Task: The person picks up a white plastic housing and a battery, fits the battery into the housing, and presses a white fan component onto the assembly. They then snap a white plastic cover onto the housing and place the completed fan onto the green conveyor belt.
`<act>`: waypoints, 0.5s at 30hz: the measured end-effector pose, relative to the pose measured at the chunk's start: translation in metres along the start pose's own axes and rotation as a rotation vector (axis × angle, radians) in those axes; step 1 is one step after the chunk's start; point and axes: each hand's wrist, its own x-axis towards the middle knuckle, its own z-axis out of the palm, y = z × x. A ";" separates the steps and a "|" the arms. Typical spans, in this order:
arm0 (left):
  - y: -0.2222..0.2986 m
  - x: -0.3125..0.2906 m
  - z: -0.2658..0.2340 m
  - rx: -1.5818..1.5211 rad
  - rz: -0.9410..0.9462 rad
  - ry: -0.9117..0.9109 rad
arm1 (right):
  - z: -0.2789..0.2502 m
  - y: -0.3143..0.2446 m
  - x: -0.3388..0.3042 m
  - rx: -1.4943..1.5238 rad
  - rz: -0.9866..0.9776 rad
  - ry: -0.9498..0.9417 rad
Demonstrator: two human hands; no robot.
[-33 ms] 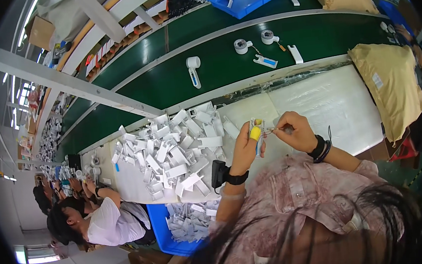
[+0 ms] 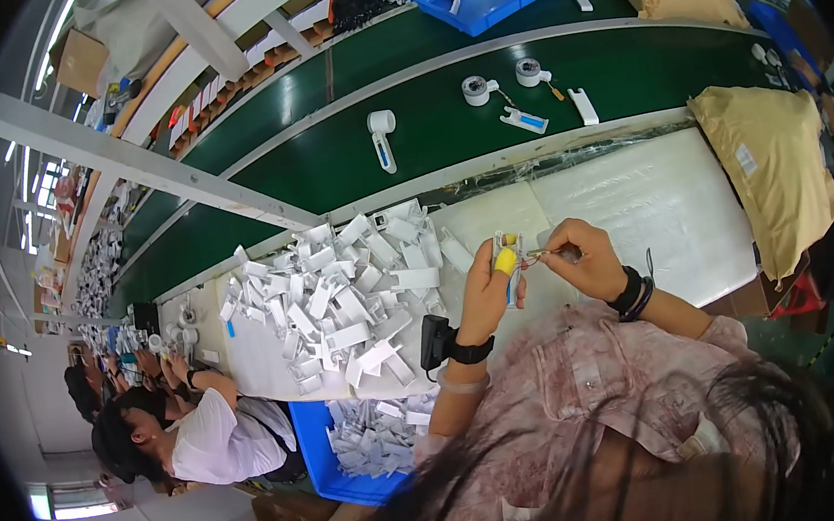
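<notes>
My left hand (image 2: 483,299) is closed around a slim white plastic casing (image 2: 512,295) with a blue strip inside, held upright above the table. A yellow cover (image 2: 505,261) wraps the thumb tip. My right hand (image 2: 583,258) pinches thin wires (image 2: 534,256) at the casing's side; its fingertips hide the wire ends. Left of my hands lies a heap of white plastic casing parts (image 2: 341,297) on the pale table covering (image 2: 621,213).
Beyond the table runs a green conveyor belt (image 2: 280,173), carrying a white round-headed device (image 2: 383,139) and opened ones. A blue bin (image 2: 321,467) of white parts stands below. A tan sack (image 2: 766,170) sits at right. A co-worker (image 2: 219,432) sits at left.
</notes>
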 end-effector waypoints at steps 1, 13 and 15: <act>-0.003 0.000 0.002 -0.017 0.004 0.033 | 0.001 0.001 -0.002 0.026 -0.047 0.044; -0.003 -0.011 0.021 -0.098 0.095 0.022 | 0.000 -0.007 -0.003 -0.088 -0.345 0.044; -0.002 -0.013 0.024 -0.069 0.118 0.017 | 0.001 -0.006 -0.004 -0.086 -0.349 0.072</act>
